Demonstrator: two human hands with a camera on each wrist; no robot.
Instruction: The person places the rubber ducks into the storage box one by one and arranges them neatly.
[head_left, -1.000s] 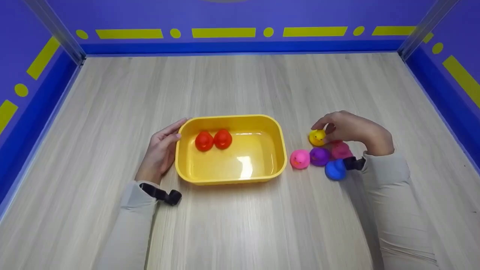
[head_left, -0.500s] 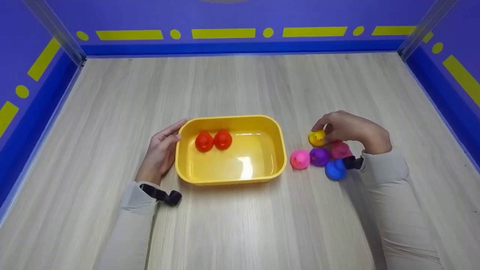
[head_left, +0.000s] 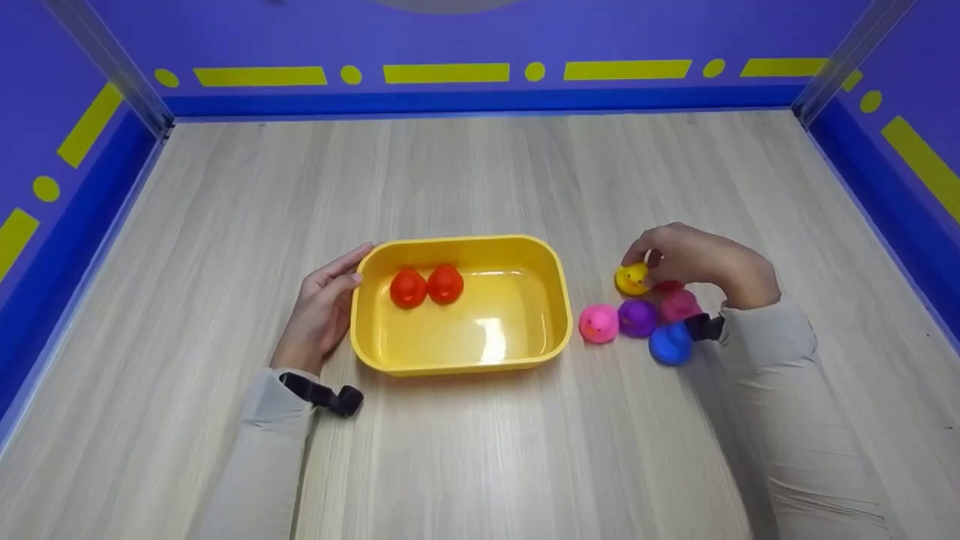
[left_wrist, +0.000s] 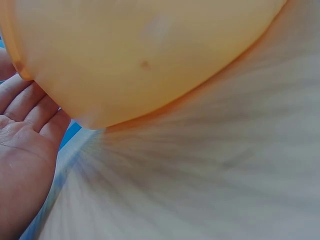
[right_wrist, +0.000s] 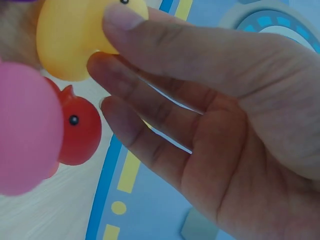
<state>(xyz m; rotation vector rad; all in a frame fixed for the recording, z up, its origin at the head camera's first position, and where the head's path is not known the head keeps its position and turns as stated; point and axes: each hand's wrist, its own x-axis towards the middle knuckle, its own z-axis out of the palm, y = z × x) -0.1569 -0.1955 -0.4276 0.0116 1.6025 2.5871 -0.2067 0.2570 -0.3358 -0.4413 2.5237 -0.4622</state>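
My left hand [head_left: 315,315] holds the left end of a yellow plastic tub [head_left: 461,367], thumb at the rim and fingers along the outer wall. Two red rubber ducks [head_left: 409,288] sit side by side in the tub's far left part. To the right of the tub, my right hand [head_left: 690,259] pinches a yellow rubber duck [head_left: 632,279] between thumb and fingers, low over the table. In the right wrist view the thumb [right_wrist: 125,22] lies across the yellow duck's head. Another red duck [right_wrist: 82,130] is below that hand, mostly hidden in the head view.
A bright pink duck [head_left: 598,324], a purple duck [head_left: 637,318], a darker pink duck [head_left: 679,305] and a blue duck [head_left: 670,344] cluster near my right wrist. Blue panels [head_left: 450,45] with yellow marks wall the wooden table [head_left: 465,172] at the back and sides.
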